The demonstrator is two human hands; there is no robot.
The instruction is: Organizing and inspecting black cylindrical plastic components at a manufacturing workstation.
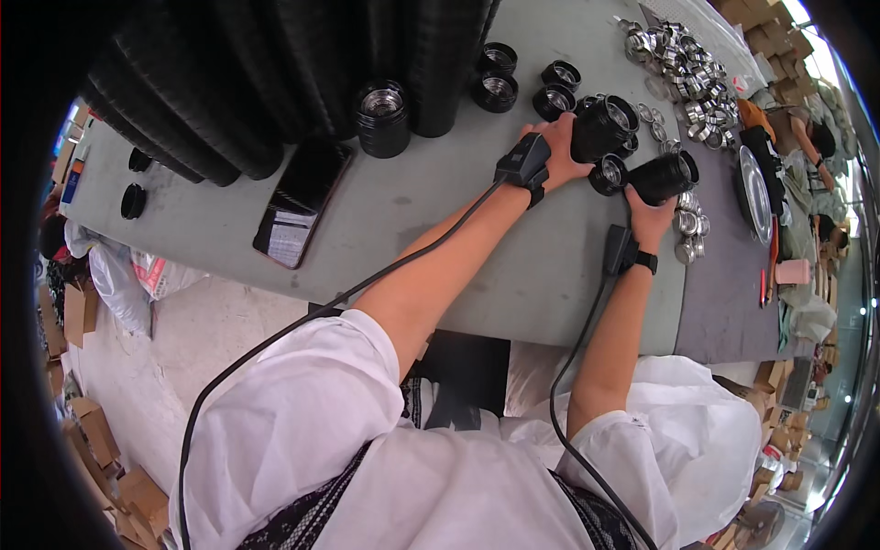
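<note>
My left hand (558, 147) is closed round the side of a black cylindrical stack of ringed caps (599, 130), whose open end faces up and right. In my right hand (649, 218) a second black cylinder (658, 180) lies tilted, gripped from below with its open end to the upper right. Between the two hands sits a single black ring-shaped cap (608, 174) with a silvery inside. Several more such caps stand beyond my left hand, among them one black cap (555, 101) on the table (440, 211). My fingers partly hide behind the cylinders.
Tall black ribbed tubes (357, 64) fill the back left, with a short black stack (382, 119) beside them. A phone (302, 202) lies at left. Loose silver rings (692, 82) are heaped at back right, near a metal tray (753, 194). Cables run along both my forearms.
</note>
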